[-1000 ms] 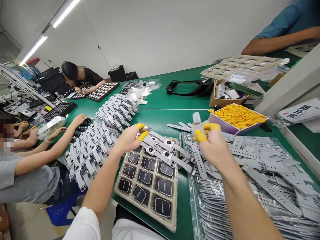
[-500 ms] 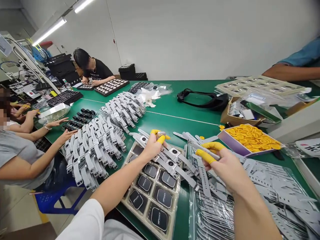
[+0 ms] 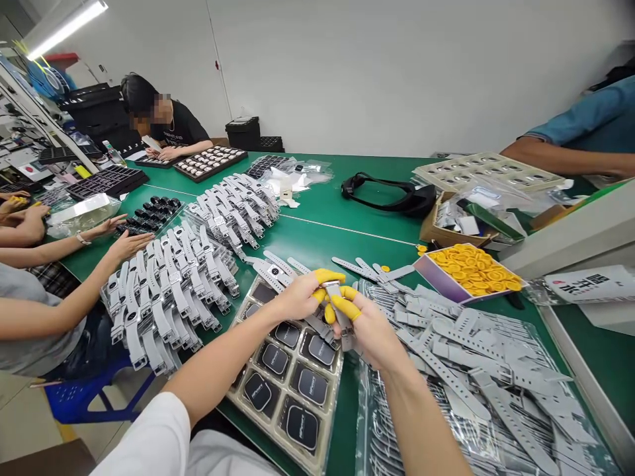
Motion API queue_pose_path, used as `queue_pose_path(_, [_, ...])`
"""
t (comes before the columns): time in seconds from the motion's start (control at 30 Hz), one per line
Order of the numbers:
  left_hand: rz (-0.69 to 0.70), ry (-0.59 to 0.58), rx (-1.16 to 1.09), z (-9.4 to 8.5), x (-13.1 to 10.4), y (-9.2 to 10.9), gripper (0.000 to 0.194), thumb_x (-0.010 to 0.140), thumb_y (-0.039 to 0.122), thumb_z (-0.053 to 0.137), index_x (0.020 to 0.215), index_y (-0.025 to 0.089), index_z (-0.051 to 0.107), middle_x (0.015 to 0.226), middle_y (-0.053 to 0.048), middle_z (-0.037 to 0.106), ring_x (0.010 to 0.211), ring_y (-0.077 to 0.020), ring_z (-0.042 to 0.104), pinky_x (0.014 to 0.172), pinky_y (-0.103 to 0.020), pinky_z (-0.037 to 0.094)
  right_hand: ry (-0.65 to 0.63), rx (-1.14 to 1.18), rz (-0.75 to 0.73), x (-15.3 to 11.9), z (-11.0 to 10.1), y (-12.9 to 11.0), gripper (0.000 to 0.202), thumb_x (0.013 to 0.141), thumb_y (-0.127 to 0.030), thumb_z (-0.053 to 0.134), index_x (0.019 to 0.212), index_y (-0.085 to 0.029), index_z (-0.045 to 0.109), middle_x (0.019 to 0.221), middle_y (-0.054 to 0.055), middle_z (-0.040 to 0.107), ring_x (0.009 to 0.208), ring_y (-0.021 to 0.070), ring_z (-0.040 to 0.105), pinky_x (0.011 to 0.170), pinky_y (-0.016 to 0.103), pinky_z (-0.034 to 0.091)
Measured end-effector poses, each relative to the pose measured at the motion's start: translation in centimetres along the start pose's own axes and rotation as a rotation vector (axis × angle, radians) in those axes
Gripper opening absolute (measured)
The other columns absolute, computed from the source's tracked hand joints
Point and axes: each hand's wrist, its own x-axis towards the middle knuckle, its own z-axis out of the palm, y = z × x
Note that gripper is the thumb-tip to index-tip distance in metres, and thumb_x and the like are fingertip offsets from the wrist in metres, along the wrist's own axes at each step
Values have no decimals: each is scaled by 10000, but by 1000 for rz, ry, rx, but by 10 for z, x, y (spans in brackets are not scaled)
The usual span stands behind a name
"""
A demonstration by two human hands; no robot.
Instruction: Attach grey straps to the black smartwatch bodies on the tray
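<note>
Head cam: L hand [image 3: 297, 295], R hand [image 3: 371, 328] on gry strap [image 3: 334, 291].

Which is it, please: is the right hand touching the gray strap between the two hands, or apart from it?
Touching. The head view shows the right hand's yellow-capped fingers closed across the gray strap, which shows above and below them.

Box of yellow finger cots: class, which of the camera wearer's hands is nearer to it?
Right. The right hand is left of the box, on its near side; the left hand is farther left, past the right hand.
</note>
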Motion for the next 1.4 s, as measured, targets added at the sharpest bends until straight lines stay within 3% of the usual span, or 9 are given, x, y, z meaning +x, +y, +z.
queue_pose_path(0.1, [103,-76,154,-4,-1,0,547,875,61,441,1362,207,643,1331,-115,677,1195,-249,639,1090,-433,497,9,48,17,2,0,3,440,791,-601,794,804,-209,594,578,-40,582,424,84,409,404,218,365])
queue_pose_path(0.23, [93,-100,204,-7,-1,0,541,917,78,435,1409,216,611,1318,-112,681,1200,-245,642,1068,-419,521,13,99,51,1,-1,0,460,747,-592,834,806,-202,596,568,-57,551,389,53,338,368,189,264])
queue_pose_path(0.53, [89,-30,178,-3,-1,2,494,967,127,420,1417,222,601,1268,-111,668,1185,-245,623,1075,-421,503,65,291,43,4,3,0,428,712,-517,869,768,-206,580,535,-69,495,394,46,301,369,178,237])
queue_pose_path(0.7, [37,-95,158,-6,-2,8,436,1049,285,398,1439,210,578,1280,-108,623,1214,-248,577,1129,-429,457,69,340,60,5,-1,-1,437,697,-497,875,723,-200,556,540,-67,478,396,40,289,365,173,226])
queue_pose_path(0.93, [32,-179,429,-11,-2,19,395,985,263,468,1319,165,656,1152,-133,639,1122,-273,590,1069,-430,494,9,273,169,4,-6,-2,454,707,-496,870,704,-196,529,532,-83,417,408,27,247,378,161,185])
queue_pose_path(1.1, [-10,-153,208,-13,0,16,368,1037,264,406,1282,187,670,1183,-118,679,1153,-253,623,1081,-418,495,35,212,128,3,-3,-5,445,687,-529,877,744,-204,578,543,-63,470,415,49,278,379,183,217])
queue_pose_path(1.23, [-123,6,-121,4,-1,6,362,968,276,619,1320,188,616,1213,-114,691,1121,-238,666,988,-373,551,136,166,81,0,-3,-8,504,637,-616,890,696,-209,600,568,-24,524,450,84,366,395,216,314])
queue_pose_path(1.3, [-164,97,-299,12,0,0,316,901,300,724,1176,165,649,1061,-86,700,929,-190,682,852,-318,570,157,72,77,-1,-6,-7,528,662,-656,869,648,-209,587,553,-4,522,470,105,412,416,235,352])
queue_pose_path(1.4, [-222,242,-464,17,6,-4,373,783,406,852,961,153,643,896,-34,677,791,-139,642,748,-268,553,110,-41,146,-2,-11,-6,581,685,-712,817,580,-216,533,465,-4,437,432,107,363,404,248,288])
